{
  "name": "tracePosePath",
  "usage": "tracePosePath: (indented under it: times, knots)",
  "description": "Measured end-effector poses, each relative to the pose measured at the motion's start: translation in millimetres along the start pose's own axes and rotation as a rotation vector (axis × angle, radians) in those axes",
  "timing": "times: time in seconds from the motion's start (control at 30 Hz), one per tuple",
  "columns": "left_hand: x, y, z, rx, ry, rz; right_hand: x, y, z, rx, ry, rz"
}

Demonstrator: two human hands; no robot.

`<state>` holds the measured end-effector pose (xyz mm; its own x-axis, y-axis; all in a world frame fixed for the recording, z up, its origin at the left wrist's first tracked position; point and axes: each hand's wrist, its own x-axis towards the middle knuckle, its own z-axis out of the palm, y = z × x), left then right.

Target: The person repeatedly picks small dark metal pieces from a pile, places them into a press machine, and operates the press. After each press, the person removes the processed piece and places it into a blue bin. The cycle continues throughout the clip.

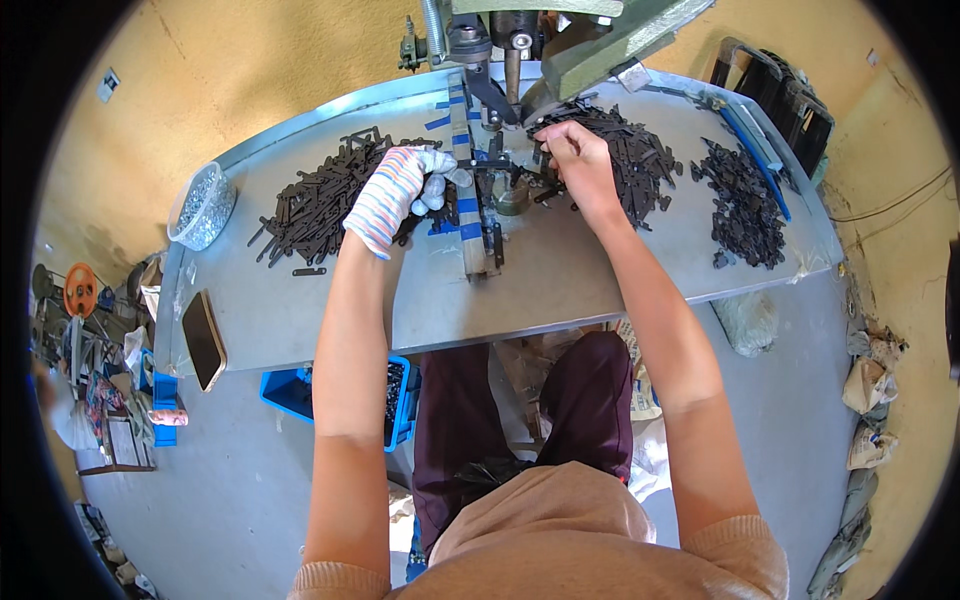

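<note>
My left hand (395,192) wears a striped knit glove and is closed beside the blue-taped bar (466,215). Its fingertips pinch one end of a flat black strip (488,164), which reaches right over the small round work post (510,195) below the press ram. Bare, my right hand (580,165) is closed in a pinch at the near left edge of the right-hand pile of black strips (640,150). What lies between its fingertips is too small to make out. Another pile of black strips (320,205) lies left of and partly behind my gloved hand.
The press (512,50) rises at the table's far middle. A clear tub of small shiny parts (202,207) and a phone (204,340) sit at left. Small dark parts (745,205) lie at right by a blue rod (760,165). A blue bin (405,405) stands below the front edge.
</note>
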<state>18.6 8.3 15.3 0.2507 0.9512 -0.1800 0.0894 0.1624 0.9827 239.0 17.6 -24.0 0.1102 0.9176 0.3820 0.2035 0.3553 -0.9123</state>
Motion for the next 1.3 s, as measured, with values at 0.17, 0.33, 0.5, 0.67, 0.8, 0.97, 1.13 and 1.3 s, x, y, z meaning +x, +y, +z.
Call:
tracePosePath:
  times: [0.17, 0.33, 0.5, 0.67, 0.8, 0.97, 1.13, 1.3]
  knots:
    - [4, -4, -1, -0.020, -0.006, -0.026, -1, 0, 1, -0.040, 0.025, -0.045]
    - [9, -8, -5, -0.061, -0.042, 0.009, -1, 4, 1, -0.116, 0.028, -0.096]
    - [10, -8, -1, -0.085, -0.002, 0.002, -1, 3, 0, -0.137, 0.043, -0.079]
    - [4, -5, 5, -0.082, 0.032, -0.022, -2, -2, -1, -0.165, 0.025, -0.050]
    - [3, -2, 4, -0.175, -0.013, -0.066, -3, -2, 0, -0.170, 0.016, -0.045]
    - [2, 4, -1, -0.152, -0.081, -0.002, -4, -2, 0, -0.207, 0.016, -0.073]
    - [-25, 23, -11, 0.012, 0.009, 0.157, -4, -2, 2, -0.182, 0.015, -0.083]
    - [-116, 14, -17, -0.001, 0.182, 0.545, -3, 2, 4, -0.169, 0.000, -0.119]
